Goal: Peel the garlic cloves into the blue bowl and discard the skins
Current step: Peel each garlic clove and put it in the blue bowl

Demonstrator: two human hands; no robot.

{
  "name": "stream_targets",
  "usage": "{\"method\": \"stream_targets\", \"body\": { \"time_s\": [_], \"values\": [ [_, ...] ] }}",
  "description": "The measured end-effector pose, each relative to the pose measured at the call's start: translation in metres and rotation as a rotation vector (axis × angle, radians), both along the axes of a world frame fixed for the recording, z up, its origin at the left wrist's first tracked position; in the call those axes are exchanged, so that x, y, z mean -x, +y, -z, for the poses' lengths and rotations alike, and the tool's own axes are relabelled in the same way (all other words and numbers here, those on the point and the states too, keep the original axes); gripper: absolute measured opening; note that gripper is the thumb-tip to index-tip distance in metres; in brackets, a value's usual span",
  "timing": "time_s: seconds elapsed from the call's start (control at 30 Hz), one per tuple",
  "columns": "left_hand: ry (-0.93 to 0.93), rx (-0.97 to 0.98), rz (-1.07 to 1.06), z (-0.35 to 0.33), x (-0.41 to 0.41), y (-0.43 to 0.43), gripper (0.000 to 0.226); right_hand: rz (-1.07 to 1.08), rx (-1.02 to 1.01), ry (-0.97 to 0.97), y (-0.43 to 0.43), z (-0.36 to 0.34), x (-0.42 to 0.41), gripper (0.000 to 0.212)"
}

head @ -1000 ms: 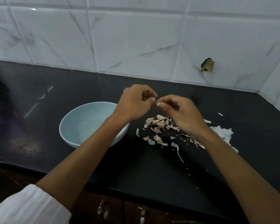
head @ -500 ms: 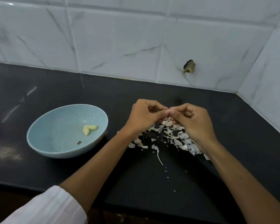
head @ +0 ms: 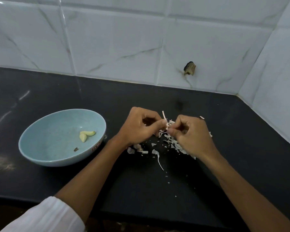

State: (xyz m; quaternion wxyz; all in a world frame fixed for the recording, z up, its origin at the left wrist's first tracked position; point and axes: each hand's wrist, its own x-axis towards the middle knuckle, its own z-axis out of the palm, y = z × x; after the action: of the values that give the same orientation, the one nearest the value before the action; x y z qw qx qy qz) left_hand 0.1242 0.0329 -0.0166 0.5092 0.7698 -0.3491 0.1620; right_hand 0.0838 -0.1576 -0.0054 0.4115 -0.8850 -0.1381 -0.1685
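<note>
Pinching a garlic clove from both sides: left hand and right hand curled knuckles-up, fingers of the left meeting the right's thumb and fingertips on it, clenched round the small pale piece and hiding most of it. Sticking up from between the fingertips, a thin white skin strip. Cannot tell whether the right's pinch lands on the clove itself or only on its skin.

Directly under the fingers and spreading beneath the right wrist, a loose heap of torn skins on the black bench, with one long curl and fine flecks trailing toward the body. Just below the left hand's heel, a couple of unpeeled cloves lying on the bench.

Well to the left of the fingers, apart from the left forearm, the blue bowl, upright, holding two peeled cloves touching each other on its right inner slope and a small dark scrap nearer its front.

Beyond the fingers, a white marbled tile wall with a broken hole up and to the right. Nearest the body, a white sleeve on the left arm.
</note>
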Motion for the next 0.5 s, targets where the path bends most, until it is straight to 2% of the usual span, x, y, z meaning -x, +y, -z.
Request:
{"method": "stream_targets", "body": {
  "time_s": [0.1,0.2,0.27,0.33,0.4,0.5],
  "values": [
    [-0.089,0.047,-0.054,0.002,0.000,-0.003,0.029,-0.081,0.255,-0.028,0.007,0.003,0.023,0.027],
    [-0.126,0.052,-0.096,0.001,0.000,-0.006,0.027,-0.130,0.431,0.033,0.012,0.010,0.037,0.036],
    [-0.113,0.076,-0.110,0.000,0.000,-0.004,0.025,-0.125,0.524,0.062,0.013,0.008,0.036,0.032],
    [-0.110,0.079,-0.120,0.000,0.000,-0.002,0.025,-0.112,0.574,-0.038,0.009,0.002,0.029,0.021],
    [-0.116,0.058,-0.120,0.000,0.000,-0.003,0.025,-0.102,0.532,-0.176,0.004,0.001,0.029,0.013],
    [-0.108,0.057,-0.147,0.001,-0.002,-0.004,0.022,-0.099,0.630,-0.124,0.005,0.009,0.032,0.018]
  ]
}}
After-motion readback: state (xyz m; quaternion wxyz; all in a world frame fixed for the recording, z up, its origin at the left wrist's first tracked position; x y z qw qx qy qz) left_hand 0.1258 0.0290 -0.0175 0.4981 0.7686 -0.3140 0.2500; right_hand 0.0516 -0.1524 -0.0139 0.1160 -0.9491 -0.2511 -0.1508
